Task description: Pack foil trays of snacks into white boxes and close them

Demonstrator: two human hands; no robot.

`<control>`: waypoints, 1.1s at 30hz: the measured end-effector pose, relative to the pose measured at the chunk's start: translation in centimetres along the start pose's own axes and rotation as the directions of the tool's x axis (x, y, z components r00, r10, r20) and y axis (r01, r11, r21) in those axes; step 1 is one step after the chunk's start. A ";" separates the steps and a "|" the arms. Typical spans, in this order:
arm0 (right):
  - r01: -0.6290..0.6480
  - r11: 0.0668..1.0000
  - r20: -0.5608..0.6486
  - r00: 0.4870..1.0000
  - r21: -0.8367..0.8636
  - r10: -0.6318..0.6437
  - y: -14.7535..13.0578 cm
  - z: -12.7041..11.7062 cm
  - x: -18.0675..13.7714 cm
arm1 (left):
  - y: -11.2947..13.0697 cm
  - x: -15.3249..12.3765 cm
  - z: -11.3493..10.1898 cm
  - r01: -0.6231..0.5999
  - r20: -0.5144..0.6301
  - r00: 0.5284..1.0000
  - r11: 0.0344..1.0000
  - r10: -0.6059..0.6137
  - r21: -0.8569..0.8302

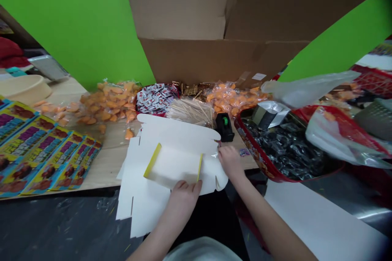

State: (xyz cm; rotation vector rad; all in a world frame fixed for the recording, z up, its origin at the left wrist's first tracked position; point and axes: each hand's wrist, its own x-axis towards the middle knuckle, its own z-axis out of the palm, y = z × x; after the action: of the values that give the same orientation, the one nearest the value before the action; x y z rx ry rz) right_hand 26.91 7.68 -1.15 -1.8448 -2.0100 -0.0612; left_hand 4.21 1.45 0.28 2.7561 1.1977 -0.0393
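A partly folded white cardboard box (179,128) lies in front of me, its two short side walls raised and showing yellow edges. My left hand (185,196) is closed on the box's near edge, thumb and fingers by the right-hand yellow wall. At the right side of the box, my right hand (229,162) has its fingers curled onto the white flap. A small shiny clear patch, perhaps tape, shows beside those fingertips. Under the box are more flat white cardboard blanks (125,202). Just beyond my right hand stands a black tape dispenser (225,128) with a green core.
Printed yellow-and-blue boxes (45,155) stand in a row at left. Along the back lie wrapped orange pieces (110,100), small sachets (156,98) and wooden sticks (191,112). A red tin (288,147) of black wrapped items is at right. Large brown cardboard (214,59) rises behind.
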 end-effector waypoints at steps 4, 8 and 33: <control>-0.259 0.928 -0.433 0.828 0.269 0.356 -0.2 -6.4 -6.8 | 0.7 1.0 0.9 -0.004 -0.131 0.991 1.000 0.000 -0.031; 0.001 0.942 -0.559 0.805 0.334 0.197 -4.6 -8.3 -9.3 | 1.3 -0.5 0.9 0.034 -0.425 0.898 0.981 -0.114 -0.190; -0.474 0.879 -0.311 0.830 0.045 0.463 18.6 -7.4 12.5 | -4.0 -0.9 2.0 0.103 -0.353 0.931 0.994 -0.089 0.020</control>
State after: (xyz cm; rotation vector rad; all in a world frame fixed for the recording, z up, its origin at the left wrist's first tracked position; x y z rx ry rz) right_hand 46.26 19.52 5.19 -2.1442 -1.3105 -0.2321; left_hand 0.75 3.24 -2.13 2.8147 1.4258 0.4457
